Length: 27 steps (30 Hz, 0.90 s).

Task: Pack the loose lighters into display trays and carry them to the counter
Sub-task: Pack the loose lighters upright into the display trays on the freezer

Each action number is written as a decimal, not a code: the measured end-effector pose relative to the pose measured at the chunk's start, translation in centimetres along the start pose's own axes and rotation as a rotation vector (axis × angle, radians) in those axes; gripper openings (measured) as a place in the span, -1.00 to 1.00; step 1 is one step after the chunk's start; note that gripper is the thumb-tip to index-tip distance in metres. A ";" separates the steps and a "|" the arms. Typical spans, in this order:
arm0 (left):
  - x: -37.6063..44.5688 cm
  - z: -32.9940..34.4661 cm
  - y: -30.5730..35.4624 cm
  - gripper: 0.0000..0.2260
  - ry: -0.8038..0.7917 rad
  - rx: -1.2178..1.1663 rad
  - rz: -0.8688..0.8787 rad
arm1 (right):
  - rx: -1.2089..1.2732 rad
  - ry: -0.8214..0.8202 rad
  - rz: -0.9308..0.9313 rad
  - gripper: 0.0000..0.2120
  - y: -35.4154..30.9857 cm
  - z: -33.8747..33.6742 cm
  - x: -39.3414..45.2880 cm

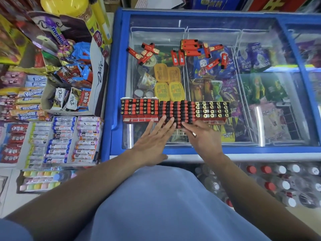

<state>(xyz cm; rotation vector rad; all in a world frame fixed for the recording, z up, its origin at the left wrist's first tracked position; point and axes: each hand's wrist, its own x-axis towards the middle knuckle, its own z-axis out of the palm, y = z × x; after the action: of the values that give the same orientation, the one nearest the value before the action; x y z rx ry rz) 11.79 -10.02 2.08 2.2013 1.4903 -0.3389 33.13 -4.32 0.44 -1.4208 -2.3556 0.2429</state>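
Three display trays of upright lighters stand side by side on the freezer's glass lid: a left tray [139, 108], a middle tray [177, 110] and a right tray [212, 108]. Several loose red lighters [191, 49] lie scattered farther back on the glass. My left hand [154, 138] lies flat with straight fingers, its fingertips touching the middle tray's near left edge. My right hand [203, 136] reaches to the same tray's near right corner, fingers bent against it.
The blue-framed chest freezer [111, 84] holds ice creams under the glass. A sweets and chocolate rack [66, 94] crowds the left. Bottled drinks [278, 181] are stacked below at the right.
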 end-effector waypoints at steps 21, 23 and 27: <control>19.3 -16.5 -12.3 -0.16 0.309 -0.461 -0.363 | 0.168 -0.379 0.467 -0.52 4.8 0.3 24.9; 23.2 -17.9 -11.6 -0.15 0.283 -0.432 -0.273 | 0.116 -0.357 0.557 -0.51 7.5 0.4 27.0; 31.1 -19.5 -10.5 -0.09 0.197 -0.329 -0.191 | 0.018 -0.328 0.828 -0.32 13.4 0.4 29.5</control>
<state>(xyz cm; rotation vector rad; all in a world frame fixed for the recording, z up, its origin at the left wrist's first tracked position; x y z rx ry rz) 13.04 28.14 2.68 1.8810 1.7267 0.0656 31.50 28.00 2.37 -2.4266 -1.8225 0.7530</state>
